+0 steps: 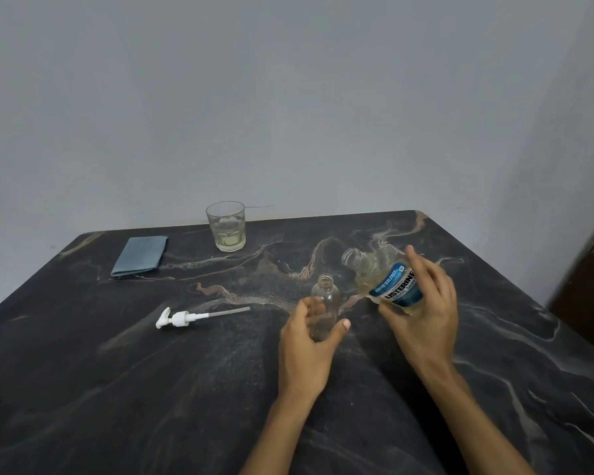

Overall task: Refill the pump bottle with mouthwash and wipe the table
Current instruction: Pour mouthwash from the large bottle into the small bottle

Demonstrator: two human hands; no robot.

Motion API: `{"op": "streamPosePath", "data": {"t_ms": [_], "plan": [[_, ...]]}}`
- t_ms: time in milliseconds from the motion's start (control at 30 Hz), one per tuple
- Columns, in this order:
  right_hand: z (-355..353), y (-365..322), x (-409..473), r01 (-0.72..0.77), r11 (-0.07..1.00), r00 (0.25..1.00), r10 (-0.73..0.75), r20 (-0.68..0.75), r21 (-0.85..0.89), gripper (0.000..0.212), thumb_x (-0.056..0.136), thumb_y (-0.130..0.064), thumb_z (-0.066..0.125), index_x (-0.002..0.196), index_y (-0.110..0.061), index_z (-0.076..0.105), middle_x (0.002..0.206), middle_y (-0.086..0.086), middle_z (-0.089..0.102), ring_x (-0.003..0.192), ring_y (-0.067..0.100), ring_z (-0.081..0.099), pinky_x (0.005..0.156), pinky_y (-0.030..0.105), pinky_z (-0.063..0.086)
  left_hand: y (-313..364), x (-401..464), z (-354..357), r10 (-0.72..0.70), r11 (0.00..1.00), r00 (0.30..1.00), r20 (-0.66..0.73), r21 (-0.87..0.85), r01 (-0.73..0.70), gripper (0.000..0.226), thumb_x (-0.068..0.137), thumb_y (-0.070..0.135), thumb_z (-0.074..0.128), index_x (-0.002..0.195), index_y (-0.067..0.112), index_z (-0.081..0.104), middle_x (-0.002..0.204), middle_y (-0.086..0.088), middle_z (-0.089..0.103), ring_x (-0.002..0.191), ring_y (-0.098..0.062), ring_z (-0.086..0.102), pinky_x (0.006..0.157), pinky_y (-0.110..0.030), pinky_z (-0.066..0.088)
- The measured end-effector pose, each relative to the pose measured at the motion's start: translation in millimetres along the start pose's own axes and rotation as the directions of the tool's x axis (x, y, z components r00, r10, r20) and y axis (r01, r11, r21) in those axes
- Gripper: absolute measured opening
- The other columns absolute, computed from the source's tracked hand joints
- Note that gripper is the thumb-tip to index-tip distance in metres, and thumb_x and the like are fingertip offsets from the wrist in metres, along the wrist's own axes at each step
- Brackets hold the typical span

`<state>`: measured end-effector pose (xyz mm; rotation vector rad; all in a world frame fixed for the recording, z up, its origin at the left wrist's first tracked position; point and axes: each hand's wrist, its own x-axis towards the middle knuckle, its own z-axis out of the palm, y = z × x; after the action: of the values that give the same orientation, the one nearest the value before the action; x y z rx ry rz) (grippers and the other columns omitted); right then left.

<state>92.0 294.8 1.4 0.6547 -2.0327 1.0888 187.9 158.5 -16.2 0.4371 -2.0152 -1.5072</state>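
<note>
Steadying the uncapped pump bottle [324,303] upright at centre frame with the left hand [306,341] curled around it, pump head [186,317] lying off to the left. Tipping the open mouthwash bottle [384,279], gripped in the right hand [426,303], neck slanting toward upper left. Seemingly not yet pouring; refilling, recapping and wiping with the folded cloth [139,255] still remaining.

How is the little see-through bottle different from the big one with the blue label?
The small pump bottle stands upright on the table, held by the left hand; the mouthwash bottle is tilted toward it, lifted in the right hand. The pump bottle is bare and looks empty; the mouthwash bottle has a blue label and pale yellowish liquid inside. The pump bottle is slimmer. Both are clear plastic with open mouths.
</note>
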Motion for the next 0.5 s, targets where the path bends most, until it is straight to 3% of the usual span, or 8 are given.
{"op": "streamPosePath", "data": {"t_ms": [67, 233, 333, 500], "plan": [[-0.1, -0.8, 0.0, 0.011, 1.0, 1.0, -0.012, 0.015, 0.011, 0.094, 0.055, 0.001, 0.087, 0.138, -0.016, 0.048, 0.121, 0.004, 0.056, 0.112, 0.012, 0.044, 0.088, 0.016, 0.034, -0.1, -0.3, 1.1, 0.001, 1.0, 1.0, 0.011, -0.001, -0.001, 0.036, 0.074, 0.031, 0.078, 0.102, 0.034, 0.056, 0.106, 0.011, 0.064, 0.102, -0.006, 0.061, 0.088, -0.026, 0.052], [-1.1, -4.6, 0.9, 0.057, 0.997, 0.998, -0.057, -0.004, 0.045, 0.091, 0.054, 0.006, 0.087, 0.135, -0.01, 0.05, 0.124, 0.006, 0.057, 0.117, 0.019, 0.044, 0.094, 0.032, 0.04, -0.5, -1.9, 4.0, 0.012, 1.0, 0.999, 0.032, 0.016, -0.013, 0.039, 0.074, 0.035, 0.077, 0.106, 0.029, 0.057, 0.107, 0.013, 0.064, 0.102, -0.002, 0.06, 0.088, -0.025, 0.052], [-2.7, -5.6, 2.5, 0.101, 0.993, 0.995, -0.099, -0.023, 0.059, 0.087, 0.054, 0.008, 0.086, 0.132, -0.006, 0.051, 0.129, -0.003, 0.049, 0.124, 0.014, 0.041, 0.099, 0.044, 0.041, -1.1, -1.6, 4.7, 0.017, 1.0, 0.999, 0.037, 0.025, -0.018, 0.039, 0.074, 0.035, 0.077, 0.107, 0.03, 0.057, 0.107, 0.013, 0.064, 0.101, -0.002, 0.06, 0.087, -0.024, 0.052], [-4.9, -6.6, 3.9, 0.111, 0.99, 0.994, -0.111, -0.011, 0.09, 0.085, 0.055, 0.007, 0.086, 0.131, -0.005, 0.052, 0.131, -0.004, 0.048, 0.125, 0.007, 0.038, 0.1, 0.051, 0.043, -2.2, -1.3, 4.8, 0.012, 1.0, 0.999, 0.036, 0.024, -0.013, 0.041, 0.074, 0.036, 0.077, 0.109, 0.028, 0.057, 0.108, 0.013, 0.064, 0.101, -0.002, 0.061, 0.086, -0.022, 0.052]]}}
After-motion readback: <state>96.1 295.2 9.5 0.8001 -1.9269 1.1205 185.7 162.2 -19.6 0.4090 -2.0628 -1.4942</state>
